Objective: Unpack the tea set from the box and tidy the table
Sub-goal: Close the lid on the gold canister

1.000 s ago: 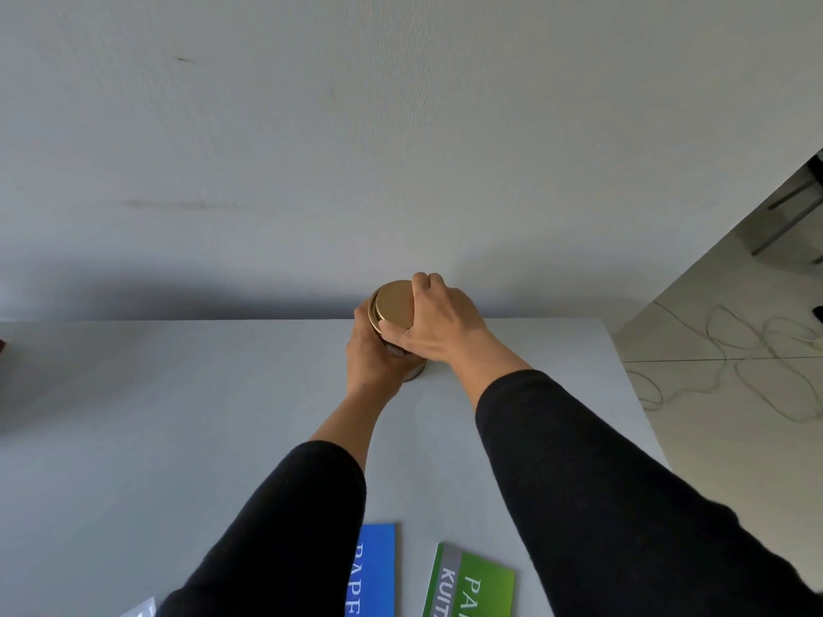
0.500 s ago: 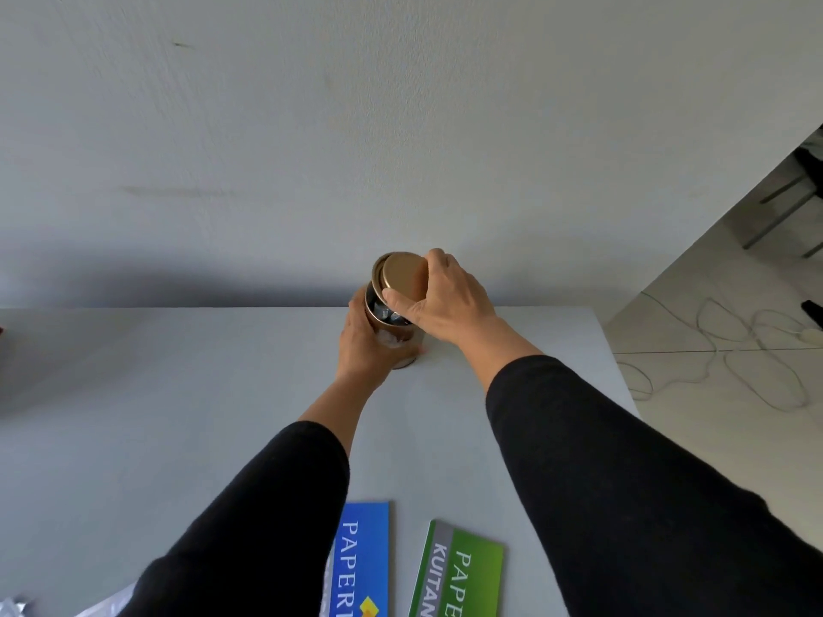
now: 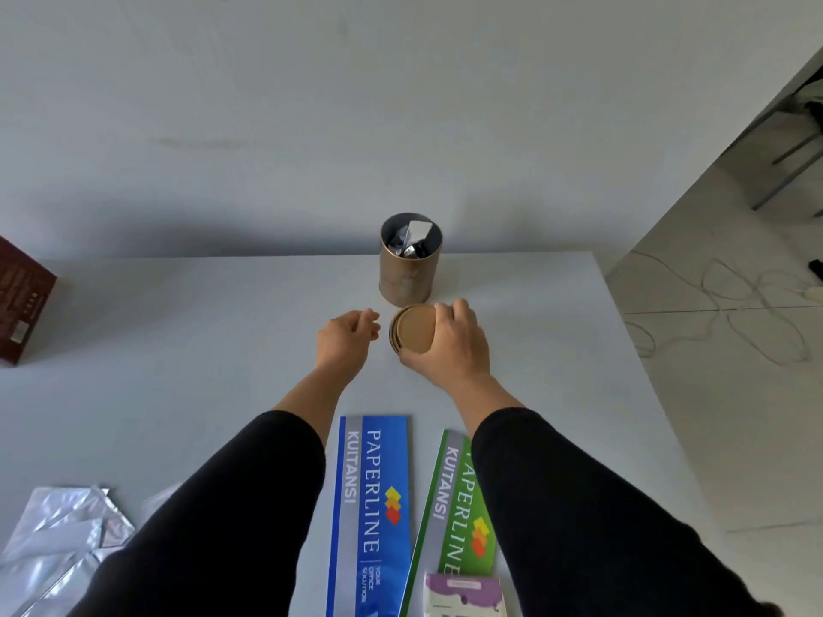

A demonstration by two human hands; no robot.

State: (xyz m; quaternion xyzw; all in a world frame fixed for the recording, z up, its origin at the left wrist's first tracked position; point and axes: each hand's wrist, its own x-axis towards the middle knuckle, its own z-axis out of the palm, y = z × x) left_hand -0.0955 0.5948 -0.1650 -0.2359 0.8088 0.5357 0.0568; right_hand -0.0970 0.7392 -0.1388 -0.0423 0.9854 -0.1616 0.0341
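A gold tea canister (image 3: 407, 271) stands upright near the table's far edge, lidless, with silver foil packets showing inside. My right hand (image 3: 452, 345) grips the round gold lid (image 3: 414, 328) just in front of the canister, low over the table. My left hand (image 3: 345, 338) hovers to the left of the lid, fingers loosely curled and holding nothing. A dark red box (image 3: 20, 307) stands at the far left edge of the view.
On the white table (image 3: 178, 349) lie a blue receipt book (image 3: 372, 514), a green receipt book (image 3: 461, 509) and a small purple-and-white packet (image 3: 463, 594) near me. Silver foil bags (image 3: 58, 545) lie at the near left. Cables (image 3: 735, 313) trail on the floor right.
My right hand lifted the lid off the canister and brought it toward me. My left hand let go of the canister and drew back. The view tilted down.
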